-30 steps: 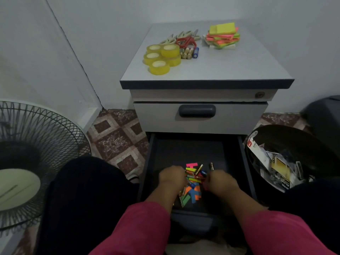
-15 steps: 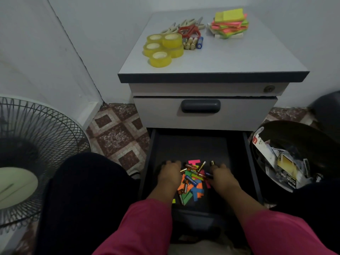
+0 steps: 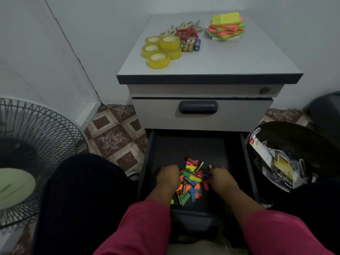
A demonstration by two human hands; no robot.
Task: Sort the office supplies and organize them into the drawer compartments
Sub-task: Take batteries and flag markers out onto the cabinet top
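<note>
Two hands down in the open bottom drawer (image 3: 231,150), one each side of the pile (image 3: 192,183). Pile = neon paper flags mixed with small batteries, sitting on the dark drawer floor toward the front, roughly centred. Left hand (image 3: 168,176) sits at the pile's left edge, knuckles up, fingers curled down toward the drawer floor; I can't tell from here whether it holds anything. Right hand (image 3: 219,176) is at the pile's right edge, fingers curled under too, fingertips hidden. A gold battery (image 3: 210,166) pokes up just beside its knuckles, but I can't tell if it's pinched or just lying there. Another gold battery (image 3: 199,166) lies tilted on top of the flags between the hands, touching neither. No dividers visible in this drawer from my view.

Upper drawer (image 3: 200,113) is shut. On the tabletop (image 3: 220,61): five yellow tape rolls (image 3: 161,50) clustered at back left, one stacked on the others; scissors (image 3: 185,31) behind them, red handles plus beige ones; a short row of batteries (image 3: 190,45) just right of the tape; sticky-note stack (image 3: 227,26) at back right, well apart from the rest.

Floor: fan (image 3: 35,155) on my left, black bin (image 3: 294,155) of torn packaging just right of the drawer. Pink sleeves (image 3: 139,229) in the foreground.
</note>
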